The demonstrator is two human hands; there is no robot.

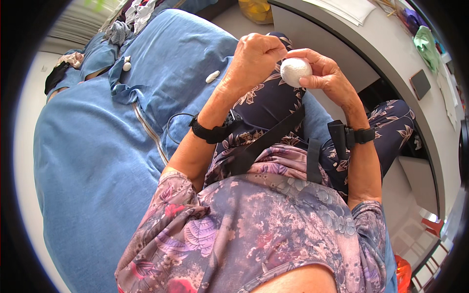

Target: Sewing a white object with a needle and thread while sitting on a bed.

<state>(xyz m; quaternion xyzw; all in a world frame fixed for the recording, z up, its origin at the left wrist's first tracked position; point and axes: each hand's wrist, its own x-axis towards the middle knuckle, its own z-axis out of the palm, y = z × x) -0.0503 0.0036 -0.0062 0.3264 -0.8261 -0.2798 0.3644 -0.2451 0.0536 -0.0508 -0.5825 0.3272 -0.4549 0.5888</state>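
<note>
A round white ball (295, 72), its surface slightly rough, is held up over my lap. My right hand (326, 73) grips it from the right, with the thumb at its lower side and a finger over its top. Close beside the ball, my left hand (257, 57) is closed in a pinch with the fingertips near the ball's upper left. Whatever is pinched there is too small or hidden to make out. A small white oblong thing (212, 76) lies on the blue cover (166, 53), left of my left wrist.
The blue-covered couch (88, 161) stretches along the left, with a small white object (127, 65) and heaped clothes (139, 12) toward its far end. A pale curved desk (400, 53) on the right bears a dark phone (419, 84), a green cloth (426, 49) and papers (349, 9).
</note>
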